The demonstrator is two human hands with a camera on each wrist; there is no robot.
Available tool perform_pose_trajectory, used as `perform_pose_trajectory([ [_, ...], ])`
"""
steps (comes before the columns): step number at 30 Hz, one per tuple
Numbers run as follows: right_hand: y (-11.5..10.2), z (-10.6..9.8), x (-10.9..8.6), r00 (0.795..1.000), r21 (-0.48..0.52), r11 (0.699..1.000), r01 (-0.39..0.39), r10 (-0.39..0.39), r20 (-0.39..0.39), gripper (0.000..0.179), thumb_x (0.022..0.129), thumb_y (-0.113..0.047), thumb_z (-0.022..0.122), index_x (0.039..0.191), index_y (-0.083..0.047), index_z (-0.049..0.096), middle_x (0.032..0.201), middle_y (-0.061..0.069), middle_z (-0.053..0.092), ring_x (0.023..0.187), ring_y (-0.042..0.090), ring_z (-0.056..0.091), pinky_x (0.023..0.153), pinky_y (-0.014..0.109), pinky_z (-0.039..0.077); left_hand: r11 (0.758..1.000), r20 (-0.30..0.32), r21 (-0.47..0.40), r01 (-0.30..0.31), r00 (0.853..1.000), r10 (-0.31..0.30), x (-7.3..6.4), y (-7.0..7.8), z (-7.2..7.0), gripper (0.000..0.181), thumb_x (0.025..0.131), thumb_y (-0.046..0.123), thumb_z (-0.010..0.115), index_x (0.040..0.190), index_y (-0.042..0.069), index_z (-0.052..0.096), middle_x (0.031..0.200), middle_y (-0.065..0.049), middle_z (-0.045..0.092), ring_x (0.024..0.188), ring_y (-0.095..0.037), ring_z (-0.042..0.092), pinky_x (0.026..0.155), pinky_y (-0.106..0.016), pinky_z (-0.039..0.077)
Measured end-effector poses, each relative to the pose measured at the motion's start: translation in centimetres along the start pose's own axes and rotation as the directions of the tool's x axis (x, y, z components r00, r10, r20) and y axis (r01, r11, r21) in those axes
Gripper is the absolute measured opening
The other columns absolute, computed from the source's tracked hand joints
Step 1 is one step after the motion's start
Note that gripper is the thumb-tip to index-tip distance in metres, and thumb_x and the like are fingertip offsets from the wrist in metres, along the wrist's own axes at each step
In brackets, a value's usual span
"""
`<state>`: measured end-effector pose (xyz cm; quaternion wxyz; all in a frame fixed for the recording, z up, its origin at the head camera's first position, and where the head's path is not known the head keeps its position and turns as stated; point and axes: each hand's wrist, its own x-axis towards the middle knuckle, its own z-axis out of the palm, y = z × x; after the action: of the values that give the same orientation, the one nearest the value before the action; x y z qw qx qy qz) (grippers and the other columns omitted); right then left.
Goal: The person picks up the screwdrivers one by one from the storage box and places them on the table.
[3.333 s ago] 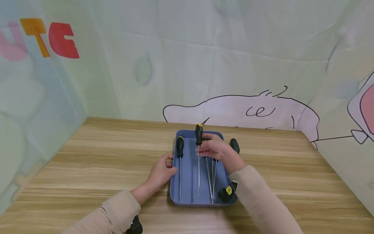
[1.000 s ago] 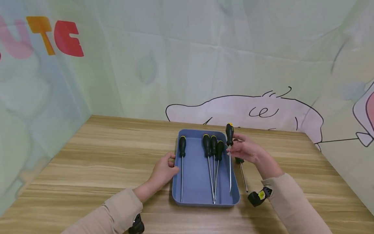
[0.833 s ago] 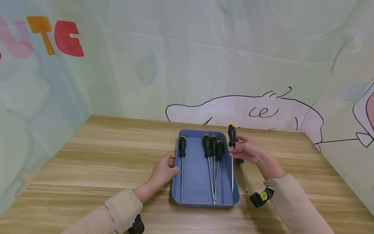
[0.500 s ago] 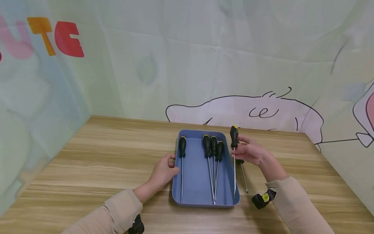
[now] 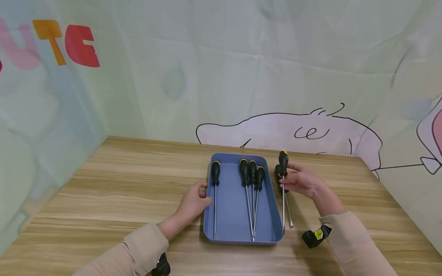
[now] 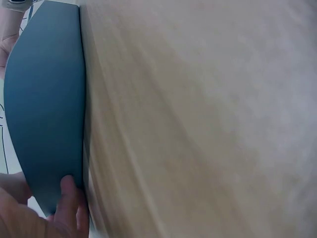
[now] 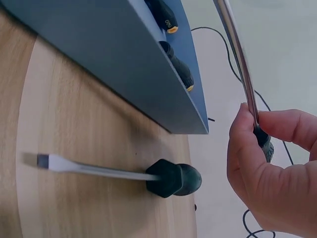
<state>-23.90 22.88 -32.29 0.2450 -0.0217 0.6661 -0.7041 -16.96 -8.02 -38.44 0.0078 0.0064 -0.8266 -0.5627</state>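
Note:
My right hand (image 5: 303, 184) pinches a black-handled screwdriver (image 5: 283, 161) between thumb and fingers where the handle meets the shaft. It hangs just outside the right wall of a blue tray (image 5: 228, 222), shaft downward in the head view and its tip overlapping the tray's near right corner. In the right wrist view the fingers stay above a second screwdriver (image 7: 168, 177), which lies on the table beside the tray. My left hand (image 5: 191, 201) grips the tray's left edge, thumb at the rim, fingertips (image 6: 68, 184) against the outer wall.
Inside the tray, one screwdriver (image 5: 215, 174) lies along the left wall and three more, among them a thick-handled screwdriver (image 5: 244, 172), lie bunched at the right. The wooden table (image 5: 138, 176) meets a printed cloth backdrop (image 5: 221, 76) behind the tray.
My right hand has carried the screwdriver from above the tray's middle rightward past its right wall, lowering it slightly of late. The left hand stays at the tray's left edge.

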Motion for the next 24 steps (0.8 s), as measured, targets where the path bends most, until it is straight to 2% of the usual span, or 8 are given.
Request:
perform_pose_trajectory([
  [14,0.6,-1.3,-0.5,0.999,0.062,0.998,-0.023,0.024,-0.028,0.08,0.083,0.016,0.043,0.144,0.006,-0.009,0.077,0.005,0.061,0.072,0.014,0.063,0.069,0.028,0.052,1.0,0.007,0.003,0.013,1.0,-0.013,0.2,-0.1,0.0,0.036,0.072,-0.006,0.057,0.108,-0.004,0.055,0.076,-0.011,0.062,0.065,-0.017,0.056,0.056,-0.028,0.048],
  [24,1.2,-2.4,-0.4,0.999,0.039,0.999,-0.025,0.026,-0.026,0.081,0.083,0.017,0.042,0.143,0.008,-0.011,0.081,0.007,0.06,0.077,0.016,0.063,0.073,0.029,0.052,1.0,0.007,-0.002,0.002,1.0,-0.002,0.0,0.0,-0.1,0.037,0.072,-0.006,0.057,0.108,-0.005,0.055,0.076,-0.011,0.062,0.065,-0.017,0.056,0.057,-0.028,0.048],
])
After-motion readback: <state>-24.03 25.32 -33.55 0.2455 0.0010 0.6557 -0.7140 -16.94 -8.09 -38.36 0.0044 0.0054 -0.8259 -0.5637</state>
